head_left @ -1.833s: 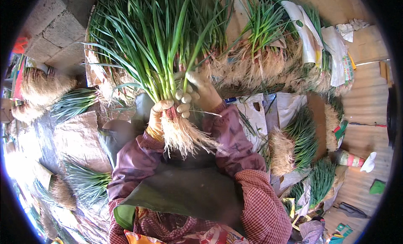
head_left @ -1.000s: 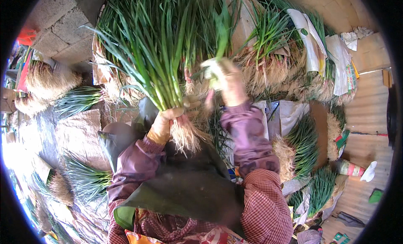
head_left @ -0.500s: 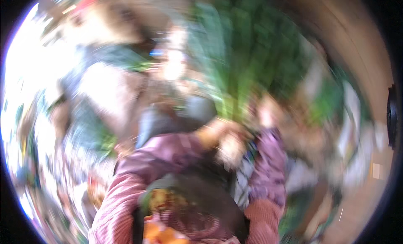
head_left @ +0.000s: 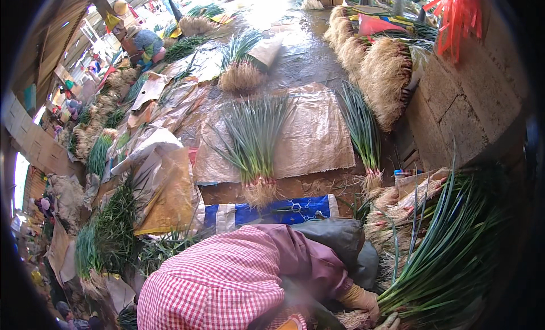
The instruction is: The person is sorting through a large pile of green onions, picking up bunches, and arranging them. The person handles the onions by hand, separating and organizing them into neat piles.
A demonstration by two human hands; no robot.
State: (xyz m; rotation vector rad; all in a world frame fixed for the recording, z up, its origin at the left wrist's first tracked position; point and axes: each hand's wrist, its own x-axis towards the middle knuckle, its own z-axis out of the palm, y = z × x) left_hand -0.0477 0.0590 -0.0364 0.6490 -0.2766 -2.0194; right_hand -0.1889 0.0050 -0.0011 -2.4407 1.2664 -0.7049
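A thick bundle of green onions [head_left: 448, 256] fills the lower right, its leaves fanning up and right and its pale roots [head_left: 353, 318] at the bottom edge. My left hand [head_left: 360, 300], in a yellowish glove, grips the bundle just above the roots. My left arm crosses the lower frame in a red checked sleeve with a purple cuff [head_left: 306, 262]. Only the pale gloved fingertips of my right hand [head_left: 389, 322] show at the bottom edge, against the stalks; its grip is hidden.
A tied onion bundle [head_left: 252, 143] lies on a brown sack [head_left: 323, 137], and a thinner one [head_left: 363, 131] lies to its right. A blue sack [head_left: 284, 211] lies nearer. Rooty onion piles [head_left: 380, 69] line a block wall [head_left: 465, 97]. People [head_left: 145, 43] work far off.
The view has swung round after a blur. The bundle, held up straight ahead before, now sits at the lower right. My right hand, which had reached to the pile, is back at the stalks.
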